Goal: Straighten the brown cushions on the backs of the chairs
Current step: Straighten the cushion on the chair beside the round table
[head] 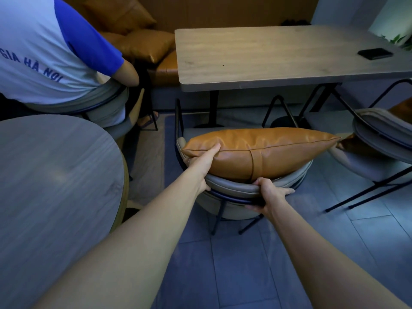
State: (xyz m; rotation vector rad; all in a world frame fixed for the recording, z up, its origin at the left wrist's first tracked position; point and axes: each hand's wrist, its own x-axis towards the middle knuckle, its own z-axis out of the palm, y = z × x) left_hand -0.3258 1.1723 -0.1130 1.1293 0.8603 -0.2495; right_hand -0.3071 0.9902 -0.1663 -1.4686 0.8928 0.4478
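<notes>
I have the tan-brown leather cushion (260,152) lying lengthwise along the top of the curved grey padded backrest (236,186) of the metal-legged chair (223,210) in front of me, its seam facing up and its right corner jutting past the backrest's end. My left hand (200,168) is pressed against the cushion's left end, thumb on the seam edge, fingers tucked beneath where I cannot see them, so I cannot tell how firmly it holds. My right hand (270,194) is clamped over the backrest's rim just under the cushion's middle, thumb on top, fingers wrapped below the dark frame.

The rectangular wood-grain table (267,56) sits just beyond the chair, its near edge overhanging the seat. A black flat phone (375,53) lies near its far right side. To my left, the round grey wood-grain table (55,175) crowds close to my left forearm. A second grey chair (379,139) stands to the right, almost touching the cushion's corner. Open blue-grey floor tile (301,253) lies beneath my arms. A seated person in a white and blue shirt (44,52) occupies the far left.
</notes>
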